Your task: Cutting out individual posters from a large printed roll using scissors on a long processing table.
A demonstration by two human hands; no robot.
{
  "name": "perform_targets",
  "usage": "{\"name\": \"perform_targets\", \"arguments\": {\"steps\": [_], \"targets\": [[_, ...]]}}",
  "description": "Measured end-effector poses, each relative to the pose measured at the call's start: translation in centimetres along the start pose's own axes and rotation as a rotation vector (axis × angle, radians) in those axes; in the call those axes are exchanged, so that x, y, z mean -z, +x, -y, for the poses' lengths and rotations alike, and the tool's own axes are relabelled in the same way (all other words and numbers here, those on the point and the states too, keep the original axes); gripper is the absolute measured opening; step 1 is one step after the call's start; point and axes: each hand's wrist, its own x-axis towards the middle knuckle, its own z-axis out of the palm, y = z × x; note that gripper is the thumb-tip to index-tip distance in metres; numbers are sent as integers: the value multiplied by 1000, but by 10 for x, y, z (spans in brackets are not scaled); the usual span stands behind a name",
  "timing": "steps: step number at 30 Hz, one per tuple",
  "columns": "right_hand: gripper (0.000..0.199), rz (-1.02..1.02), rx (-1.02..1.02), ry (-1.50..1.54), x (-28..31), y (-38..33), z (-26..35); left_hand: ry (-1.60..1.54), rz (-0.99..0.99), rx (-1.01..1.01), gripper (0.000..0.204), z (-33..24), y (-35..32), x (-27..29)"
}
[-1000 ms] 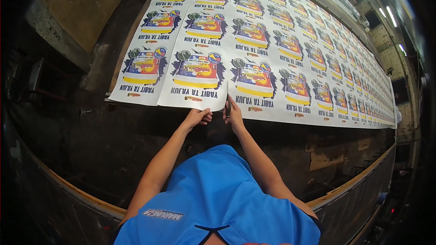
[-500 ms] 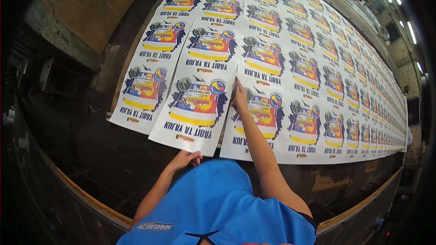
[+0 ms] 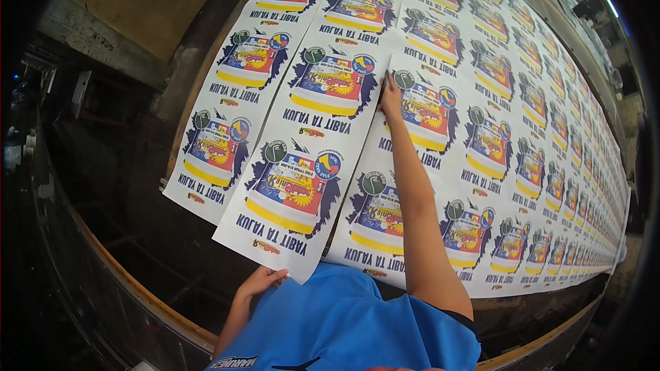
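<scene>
A large white sheet [image 3: 481,185] printed with repeated colourful designs covers the table. My left hand [image 3: 261,283] pinches the near bottom edge of a printed strip [image 3: 295,192], between thumb and fingers. Along the strip's right side runs a slit that narrows away from me. At its far end my right hand [image 3: 392,102] is closed round a dark cutting tool that looks like scissors [image 3: 383,88], mostly hidden by the fingers. To the left lies another strip [image 3: 213,151], separated by a slit from the one I hold.
The dark table edge [image 3: 180,144] runs along the left of the strips. A wooden-edged rail [image 3: 148,302] curves around the near side, close to my body. A brown board [image 3: 148,7] stands at the far left. Other benches with clutter lie at the far right.
My right hand has moved away from me along the sheet, and the slit has grown longer. My left hand still holds the strip's end, now nearer my body. The view has shifted.
</scene>
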Motion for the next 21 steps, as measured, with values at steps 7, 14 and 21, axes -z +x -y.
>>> {"name": "perform_targets", "arguments": {"steps": [7,14,21], "targets": [[49,-20,56,-91,18,102,32,-38,28,116,30,0,5,1],[53,29,134,-99,11,146,46,-47,-29,170,30,-3,5,-8],[51,97,62,103,29,145,64,11,-66,193,31,7,9,-10]]}}
